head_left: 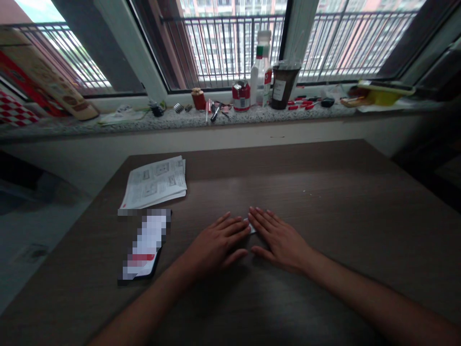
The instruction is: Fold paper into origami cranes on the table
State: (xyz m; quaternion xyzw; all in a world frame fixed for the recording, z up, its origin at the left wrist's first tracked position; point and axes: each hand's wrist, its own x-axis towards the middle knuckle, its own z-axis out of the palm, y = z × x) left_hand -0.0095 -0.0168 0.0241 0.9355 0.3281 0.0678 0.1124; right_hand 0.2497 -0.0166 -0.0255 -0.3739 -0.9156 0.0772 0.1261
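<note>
My left hand (pixel 222 241) lies flat on the brown table (pixel 324 202), fingers stretched out and pointing forward and right. Opposite it, my right hand (pixel 279 239) also rests flat, with its fingers angled forward and left. A small white piece, which looks like paper (pixel 252 229), shows in the narrow gap between the two hands. Fingertips of both hands cover its sides, so its full shape is hidden. Left of my left hand lies a phone (pixel 147 245) with its screen lit and blurred out.
Printed sheets (pixel 156 182) lie at the table's back left. A granite windowsill (pixel 126 126) behind carries a red can (pixel 241 95), a dark drink cup (pixel 283 86), bottles (pixel 256 79), red-handled tools (pixel 304 103) and a yellow container (pixel 383 96). Tiny white scraps (pixel 310 193) dot the table.
</note>
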